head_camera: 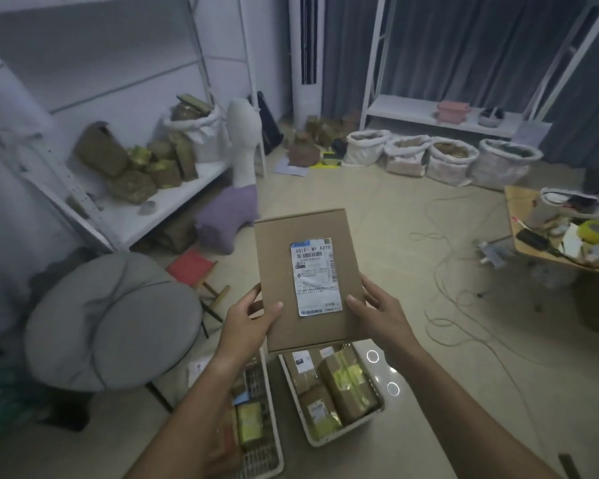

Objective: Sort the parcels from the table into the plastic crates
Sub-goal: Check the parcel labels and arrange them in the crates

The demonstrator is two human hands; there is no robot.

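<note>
The flat brown cardboard parcel (pixel 308 278) with a white shipping label (pixel 314 276) is at frame centre, above two white plastic crates (pixel 346 433). Its long axis runs from bottom to top of the frame, label facing the camera. The left hand (pixel 253 319) and right hand (pixel 377 312) grip its lower corners, thumbs curled over the front.

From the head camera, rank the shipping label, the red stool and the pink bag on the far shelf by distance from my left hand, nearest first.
1. Shipping label, right of the left hand, on the held box.
2. Red stool, on the floor, left.
3. Pink bag, far shelf, right.
</note>
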